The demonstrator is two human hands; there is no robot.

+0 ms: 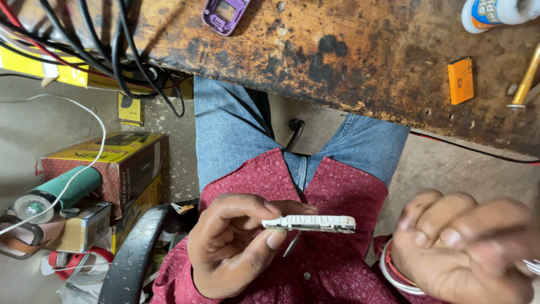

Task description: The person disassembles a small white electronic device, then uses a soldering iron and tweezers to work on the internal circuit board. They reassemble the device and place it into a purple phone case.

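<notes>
My left hand point(233, 242) pinches a thin white flat part point(310, 223), held edge-on above my lap, thumb beneath and fingers on top. A small metal piece hangs under it. My right hand point(464, 247) is blurred at the lower right with fingers curled; thin metal prongs point(531, 266) stick out at its right edge. Red and white bangles point(394, 269) circle that wrist. A worn, stained wooden workbench point(349, 56) lies ahead of both hands.
On the bench lie a purple plastic frame point(224, 14), an orange flat pack point(460, 80), a white bottle point(495, 12) and a brass-coloured tool point(524, 84). Black cables point(112, 50) hang at left. Cardboard boxes point(112, 163), a green cylinder point(62, 194) and clutter sit on the floor.
</notes>
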